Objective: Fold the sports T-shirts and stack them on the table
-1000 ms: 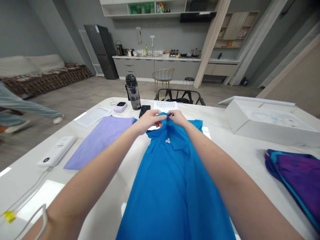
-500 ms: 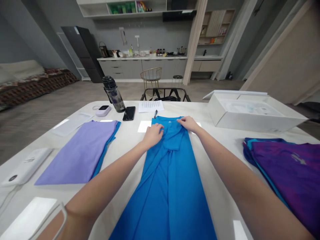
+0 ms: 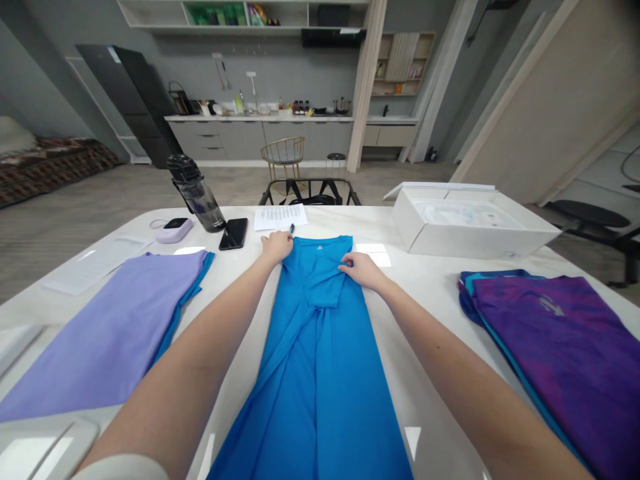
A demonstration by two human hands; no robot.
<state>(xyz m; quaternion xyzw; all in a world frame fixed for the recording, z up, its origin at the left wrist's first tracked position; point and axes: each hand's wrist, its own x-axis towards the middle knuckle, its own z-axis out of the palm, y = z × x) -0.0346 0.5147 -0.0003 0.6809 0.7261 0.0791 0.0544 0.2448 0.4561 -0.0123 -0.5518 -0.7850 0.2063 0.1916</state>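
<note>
A bright blue shirt (image 3: 345,373) lies lengthwise on the table in front of me, its sides folded inward and a sleeve bunched across the upper part. Its neckline faces away from me. At the far left corner of the shirt is my left hand (image 3: 277,247), fingers closed together at the fabric's edge, right by a dark pen (image 3: 292,229). My right hand (image 3: 363,268) pinches the shirt's right edge, slightly below the neckline.
A folded lavender shirt (image 3: 120,313) lies over blue cloth at left; a purple shirt (image 3: 555,333) tops a stack at right. Farther back are a bottle (image 3: 203,200), a phone (image 3: 233,234), a printed sheet (image 3: 280,217) and an open white box (image 3: 465,233).
My left hand has moved from on top of the shirt out to its far left corner. My right hand has slid down from the neckline along the right edge. The view has shifted right.
</note>
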